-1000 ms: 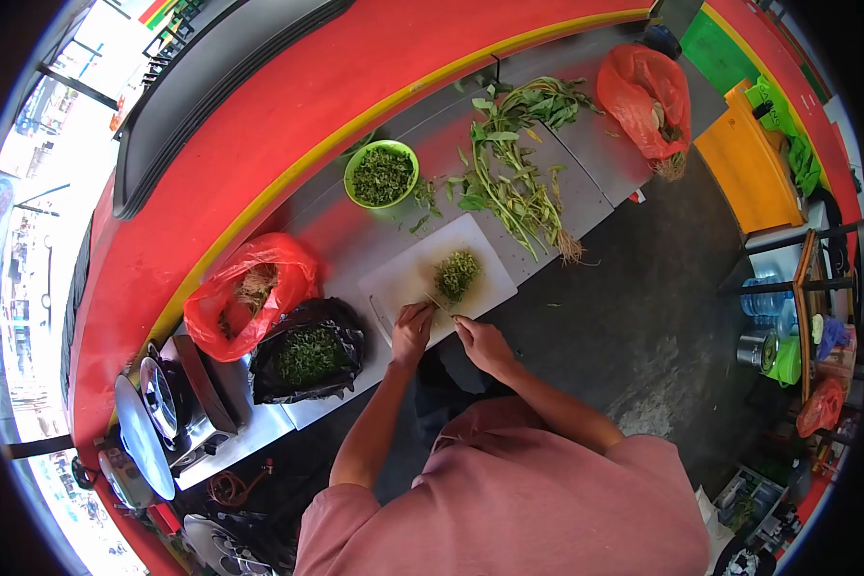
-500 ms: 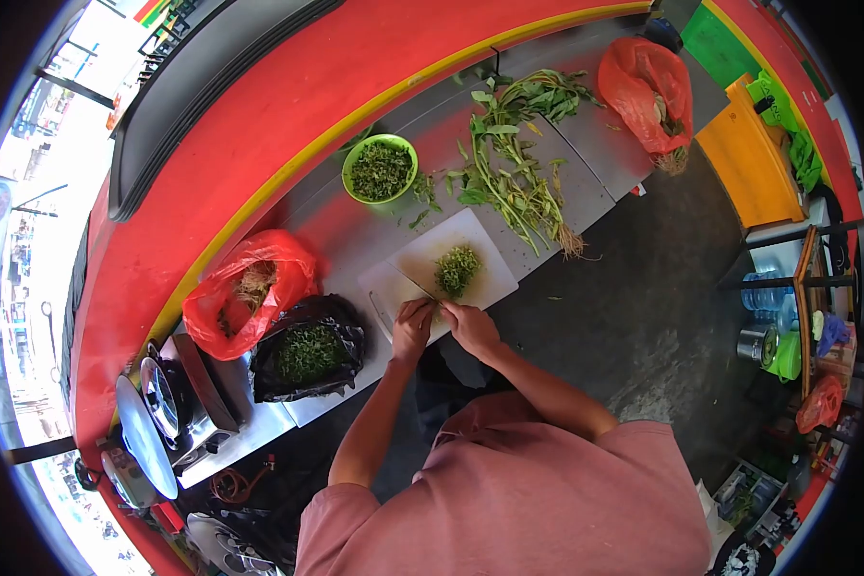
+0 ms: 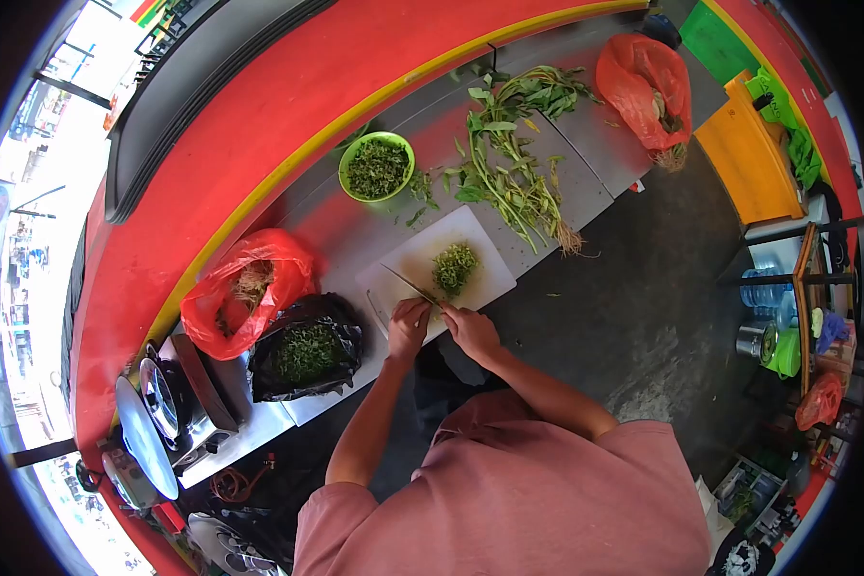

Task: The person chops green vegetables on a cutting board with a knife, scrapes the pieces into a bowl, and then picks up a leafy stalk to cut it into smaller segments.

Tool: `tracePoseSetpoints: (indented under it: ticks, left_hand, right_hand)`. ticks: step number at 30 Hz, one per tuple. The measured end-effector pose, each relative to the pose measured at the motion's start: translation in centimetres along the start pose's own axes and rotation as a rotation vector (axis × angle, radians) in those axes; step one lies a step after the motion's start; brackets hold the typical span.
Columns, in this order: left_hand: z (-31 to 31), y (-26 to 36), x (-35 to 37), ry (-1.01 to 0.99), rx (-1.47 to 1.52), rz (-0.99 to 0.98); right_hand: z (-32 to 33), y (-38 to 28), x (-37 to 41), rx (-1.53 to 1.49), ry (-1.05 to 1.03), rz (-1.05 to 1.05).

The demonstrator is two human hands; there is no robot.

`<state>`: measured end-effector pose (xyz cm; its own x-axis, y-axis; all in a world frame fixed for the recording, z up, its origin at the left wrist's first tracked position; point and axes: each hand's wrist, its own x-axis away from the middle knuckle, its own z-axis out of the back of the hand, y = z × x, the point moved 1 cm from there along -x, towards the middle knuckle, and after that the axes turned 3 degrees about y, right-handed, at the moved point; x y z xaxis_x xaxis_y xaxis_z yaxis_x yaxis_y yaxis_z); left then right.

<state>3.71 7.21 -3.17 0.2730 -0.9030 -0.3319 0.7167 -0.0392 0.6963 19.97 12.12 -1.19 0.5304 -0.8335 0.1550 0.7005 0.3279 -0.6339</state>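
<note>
A knife [image 3: 408,279] lies slantwise over the white cutting board [image 3: 485,252], its tip toward the upper left. My right hand [image 3: 472,332] is closed around its handle end, at the board's near edge. Close beside the blade, my left hand [image 3: 409,324] has its fingers bent and pressed together; what they pinch is mostly hidden. Just beyond the blade sits a small heap of chopped green stems [image 3: 454,269]. Behind the board stands a lime green bowl [image 3: 378,197] of chopped leaves, with loose bits beside it.
Long leafy stems with roots [image 3: 518,182] spread over the metal counter [image 3: 586,197]. One red plastic bag [image 3: 643,77] stands far right, another red bag [image 3: 202,312] at left. A black bag [image 3: 350,370] holds shredded greens, beside a stove [image 3: 206,422]. A red wall [image 3: 355,72] runs behind.
The knife blade has turned slightly and shows more of its bright side. Both hands stay close together at the board's near edge. The whole view has shifted a little.
</note>
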Motion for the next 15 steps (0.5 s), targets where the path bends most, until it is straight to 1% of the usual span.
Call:
tracePoseSetpoints:
  ticks: [2, 3, 6, 8, 11, 15]
  left_hand:
    - [0.2, 0.6, 0.0, -0.005, -0.009, -0.014]
    - [0.2, 0.7, -0.1, -0.007, -0.021, -0.025]
    - [0.0, 0.7, 0.0, 0.025, 0.011, 0.007]
    - [-0.2, 0.1, 0.3, 0.037, 0.016, 0.021]
    - [-0.2, 0.2, 0.5, 0.055, 0.021, 0.035]
    - [-0.2, 0.1, 0.6, 0.041, 0.002, 0.035]
  right_hand:
    - [-0.6, 0.2, -0.9, -0.062, 0.071, 0.064]
    - [-0.3, 0.0, -1.3, -0.064, 0.077, 0.063]
    - [0.6, -0.7, -1.3, -0.130, 0.052, 0.046]
    - [1.7, -0.9, -0.7, -0.140, -0.017, 0.004]
    - [1.8, -0.4, 0.7, -0.105, 0.004, 0.001]
    - [0.1, 0.2, 0.5, -0.053, 0.035, 0.041]
